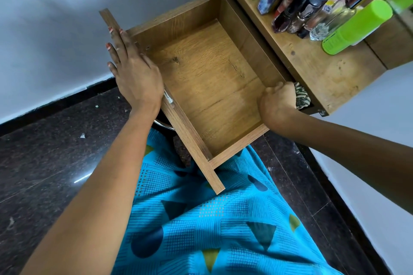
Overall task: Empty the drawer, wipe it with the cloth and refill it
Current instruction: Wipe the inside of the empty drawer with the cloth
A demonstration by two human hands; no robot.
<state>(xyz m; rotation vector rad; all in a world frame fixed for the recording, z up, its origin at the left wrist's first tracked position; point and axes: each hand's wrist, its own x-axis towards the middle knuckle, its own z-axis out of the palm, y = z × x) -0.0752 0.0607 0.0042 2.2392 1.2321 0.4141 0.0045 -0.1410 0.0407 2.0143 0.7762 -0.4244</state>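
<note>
The drawer (207,78) is pulled out (nothing lies in it). The left hand (136,73) lies flat on its front panel, fingers spread wide. The right hand (278,100) holds a patterned cloth (302,98) closed against the drawer's right wall, below the surface (324,69) carrying bottles (312,4).

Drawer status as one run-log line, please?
drawer: open, empty | left hand: flat on front panel | right hand: holding cloth at side wall
</note>
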